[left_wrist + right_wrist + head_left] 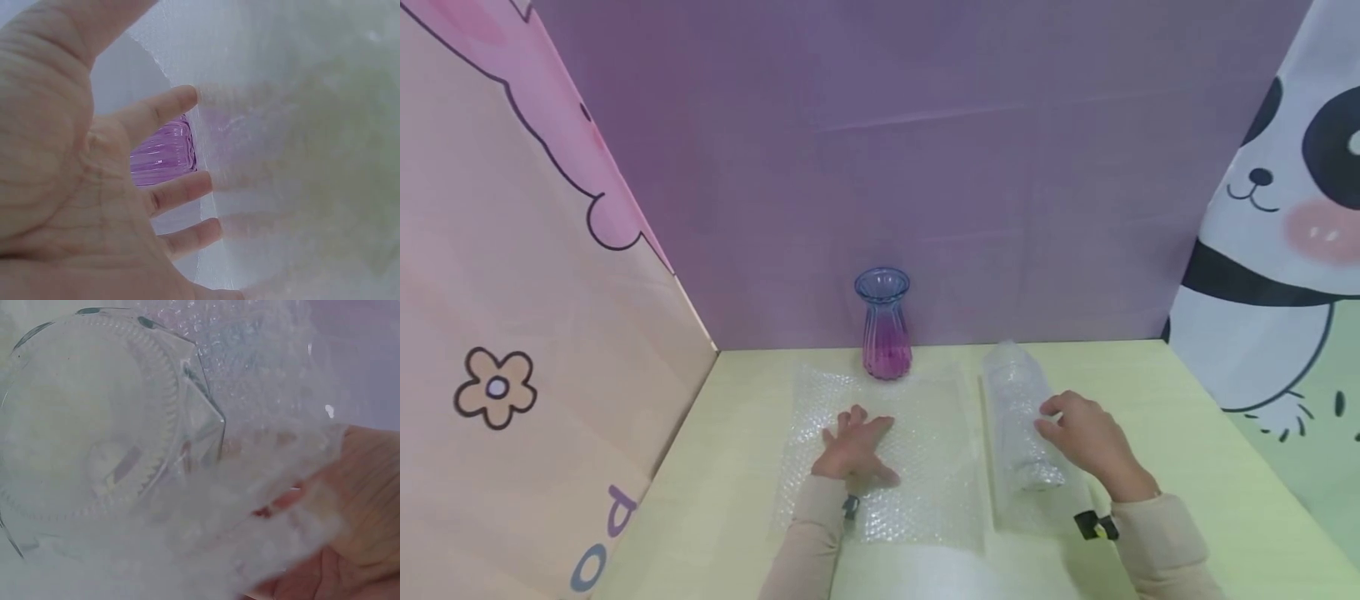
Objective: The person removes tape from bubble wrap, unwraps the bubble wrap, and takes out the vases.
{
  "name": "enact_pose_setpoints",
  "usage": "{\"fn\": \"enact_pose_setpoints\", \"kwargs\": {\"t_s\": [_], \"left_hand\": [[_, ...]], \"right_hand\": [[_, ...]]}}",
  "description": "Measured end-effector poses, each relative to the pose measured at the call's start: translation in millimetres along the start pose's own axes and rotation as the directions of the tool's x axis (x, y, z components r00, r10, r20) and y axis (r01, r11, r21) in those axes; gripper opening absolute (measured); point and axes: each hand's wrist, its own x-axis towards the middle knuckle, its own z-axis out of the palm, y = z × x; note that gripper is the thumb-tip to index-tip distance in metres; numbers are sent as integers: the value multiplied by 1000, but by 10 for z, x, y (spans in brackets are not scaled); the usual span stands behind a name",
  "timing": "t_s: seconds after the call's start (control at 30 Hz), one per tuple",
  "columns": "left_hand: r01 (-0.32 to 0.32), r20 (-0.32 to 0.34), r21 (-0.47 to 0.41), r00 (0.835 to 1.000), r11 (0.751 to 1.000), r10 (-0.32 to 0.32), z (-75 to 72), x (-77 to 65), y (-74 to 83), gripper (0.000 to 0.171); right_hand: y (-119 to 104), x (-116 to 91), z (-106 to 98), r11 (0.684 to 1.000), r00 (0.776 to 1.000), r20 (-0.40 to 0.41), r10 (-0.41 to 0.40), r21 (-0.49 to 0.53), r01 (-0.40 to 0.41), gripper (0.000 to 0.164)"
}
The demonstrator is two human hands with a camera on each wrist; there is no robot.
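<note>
A flat sheet of bubble wrap (925,475) lies on the table. Over it my left hand (853,450) spreads its fingers; in the left wrist view the fingertips (200,181) lie along the sheet's edge. Behind the sheet stands a ribbed glass vase (886,333), blue at the rim and pink-purple below. To the right lies a bubble-wrapped bundle (1018,417). The right wrist view shows the round, faceted base of a clear glass vessel (81,425) inside it. Beside the bundle, my right hand (1090,437) has loosely bent fingers, partly veiled by wrap; contact is unclear.
The pale yellow table (700,500) meets a purple backdrop (962,167) just behind the vase. Patterned panels stand at both sides: a flower print (496,387) on the left, a panda print (1255,333) on the right.
</note>
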Motion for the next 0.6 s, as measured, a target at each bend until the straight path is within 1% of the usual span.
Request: {"fn": "enact_pose_setpoints", "kwargs": {"t_s": [0.23,0.4,0.5,0.6], "left_hand": [[1,14,13,1000,1000,-1,5,9,-13,103],[4,23,31,1000,1000,-4,-2,1,5,101],[-8,20,36,1000,999,8,-9,-1,14,98],[-32,8,48,999,998,32,-13,5,28,92]], "right_hand": [[14,2,22,1000,1000,-5,7,-12,-7,33],[22,6,37,1000,1000,-8,4,-14,-4,33],[23,7,39,1000,1000,-11,-6,-13,6,33],[29,10,41,1000,1000,-18,-16,-15,15,32]]}}
